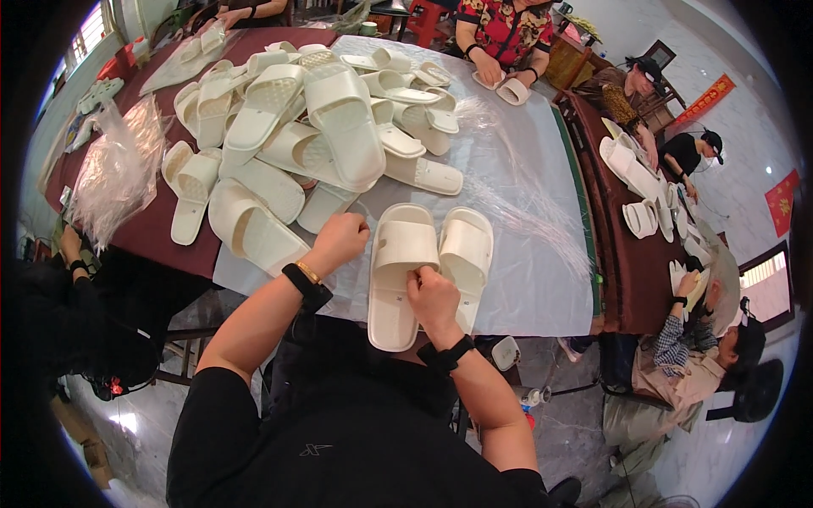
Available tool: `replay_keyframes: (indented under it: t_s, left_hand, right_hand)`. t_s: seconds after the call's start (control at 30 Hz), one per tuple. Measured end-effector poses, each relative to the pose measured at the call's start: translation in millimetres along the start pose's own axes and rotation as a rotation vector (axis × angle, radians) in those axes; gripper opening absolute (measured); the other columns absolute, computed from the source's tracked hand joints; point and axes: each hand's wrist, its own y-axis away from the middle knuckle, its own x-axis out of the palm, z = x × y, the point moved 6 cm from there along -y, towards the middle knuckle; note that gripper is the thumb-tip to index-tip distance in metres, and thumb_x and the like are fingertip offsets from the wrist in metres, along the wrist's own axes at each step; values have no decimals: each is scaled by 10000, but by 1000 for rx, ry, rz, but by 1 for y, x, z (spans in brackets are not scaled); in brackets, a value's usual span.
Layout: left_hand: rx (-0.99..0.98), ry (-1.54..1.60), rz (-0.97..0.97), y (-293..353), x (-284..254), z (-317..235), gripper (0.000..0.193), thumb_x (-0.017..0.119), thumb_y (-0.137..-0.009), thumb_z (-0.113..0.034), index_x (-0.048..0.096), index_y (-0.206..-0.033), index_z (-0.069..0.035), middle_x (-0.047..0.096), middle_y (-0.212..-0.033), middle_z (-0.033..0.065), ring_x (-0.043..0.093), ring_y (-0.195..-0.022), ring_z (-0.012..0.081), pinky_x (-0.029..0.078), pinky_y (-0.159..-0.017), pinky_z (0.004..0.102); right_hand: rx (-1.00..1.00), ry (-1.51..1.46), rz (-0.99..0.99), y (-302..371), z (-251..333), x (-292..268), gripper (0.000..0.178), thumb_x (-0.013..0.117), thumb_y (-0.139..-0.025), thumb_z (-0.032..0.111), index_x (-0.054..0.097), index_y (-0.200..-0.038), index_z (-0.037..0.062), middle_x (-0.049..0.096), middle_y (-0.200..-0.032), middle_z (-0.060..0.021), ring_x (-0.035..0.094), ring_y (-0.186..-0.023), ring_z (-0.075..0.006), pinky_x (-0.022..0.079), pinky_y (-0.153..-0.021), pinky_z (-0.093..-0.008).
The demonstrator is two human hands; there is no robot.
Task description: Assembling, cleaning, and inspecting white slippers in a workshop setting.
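Note:
A pair of cream slide slippers stands in front of me at the near table edge, toes pointing away. The left slipper [392,317] overlaps the right slipper [468,252] a little. My right hand [434,298] is closed over the left slipper, its fingertips at the opening under the strap; whatever they pinch is hidden. Just left of the pair, my left hand [342,240] hovers with thumb and fingers pinched together; anything between them is too small to make out. Beyond it rises a heap of similar slippers [343,123], one of which [250,229] reaches close to my left wrist.
Thin clear strands [529,203] lie across the white table covering [542,292] at right. Crumpled clear bags [118,173] rest on the dark red cloth at left. Across the table a person [508,38] handles a slipper [512,91]; others work at a side table [622,279].

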Motion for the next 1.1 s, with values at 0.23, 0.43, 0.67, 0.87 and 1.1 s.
replay_keyframes:
  t_s: [0.23, 0.43, 0.67, 0.87, 1.1]
  left_hand:
    - [100, -99, -52, 18, 2, -4, 176, 576, -818, -149, 680, -863, -15, 658, -836, 173, 630, -827, 362, 503, -752, 457]
    - [373, -213, -180, 32, 4, -39, 133, 585, -820, -139, 675, -804, -43, 606, -787, 131, 610, -790, 342, 501, -703, 436]
    - [340, -176, -111, 22, 15, -33, 147, 570, -822, -121, 700, -849, -56, 627, -822, 120, 621, -816, 323, 502, -734, 417]
    - [378, -120, -37, 18, 20, -28, 169, 565, -819, -108, 708, -889, -51, 651, -878, 119, 623, -851, 324, 501, -760, 415]
    - [375, -1, -44, 17, 21, -27, 174, 568, -803, -75, 703, -903, -28, 659, -881, 140, 628, -846, 338, 504, -758, 412]
  right_hand:
    - [-20, -14, -10, 0, -1, 0, 216, 590, -866, 233, 617, -745, 55, 646, -693, -154, 644, -631, -350, 511, -574, -448]
    - [-31, -48, -16, 2, 6, -5, 165, 586, -871, 220, 621, -846, 61, 647, -703, -160, 645, -629, -348, 511, -570, -447]
    - [-30, -10, 35, -1, 11, 4, 158, 580, -882, 208, 633, -910, 62, 639, -691, -157, 638, -636, -352, 499, -578, -452]
    - [-30, 62, 91, -3, 10, 13, 177, 570, -887, 219, 595, -820, 57, 638, -679, -164, 638, -620, -359, 502, -560, -464]
    - [-43, 52, 59, -2, 15, 10, 197, 570, -888, 209, 591, -763, 58, 634, -669, -159, 639, -623, -351, 501, -558, -452]
